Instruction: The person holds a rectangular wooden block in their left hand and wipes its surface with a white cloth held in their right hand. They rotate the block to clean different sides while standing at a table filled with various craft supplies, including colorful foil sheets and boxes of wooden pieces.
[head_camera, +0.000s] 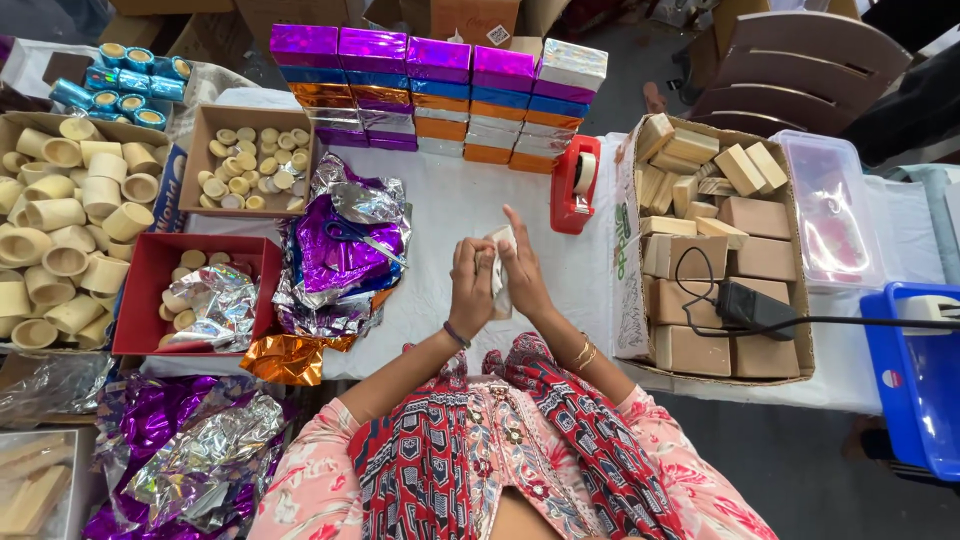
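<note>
Both hands meet above the white table (450, 215): left hand (470, 285) and right hand (522, 270) are closed together on a small pale block (500, 268), held between them. It appears rigid, light, probably smooth-faced; best gripped across its flat sides.

Shiny foil-wrapped boxes (440, 90) stacked behind

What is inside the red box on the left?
The red box holds small round tan lids and crumpled silver foil. The foil covers whatever lies beneath it.
</note>
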